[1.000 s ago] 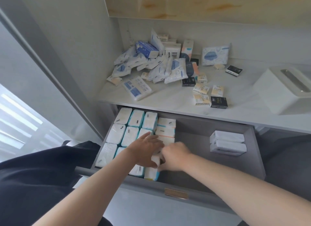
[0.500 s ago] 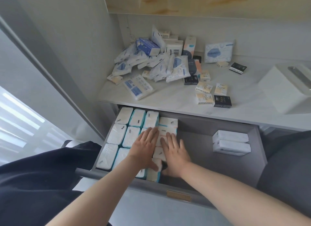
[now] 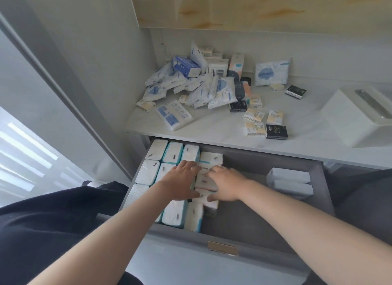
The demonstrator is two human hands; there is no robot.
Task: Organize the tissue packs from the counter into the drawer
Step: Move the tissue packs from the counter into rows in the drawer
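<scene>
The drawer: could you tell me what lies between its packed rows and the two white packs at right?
Head view: only bare grey drawer floor separates the packed rows from the two white packs; the right hand rests on the rows.

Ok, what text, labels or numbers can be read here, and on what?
"Face": cream pocket tissue pack on the white counter.
"Face": black pocket tissue pack near it.
Too blurred: print on the blue-and-white soft packs, the barcoded white box, the white packs in the grey drawer.
</scene>
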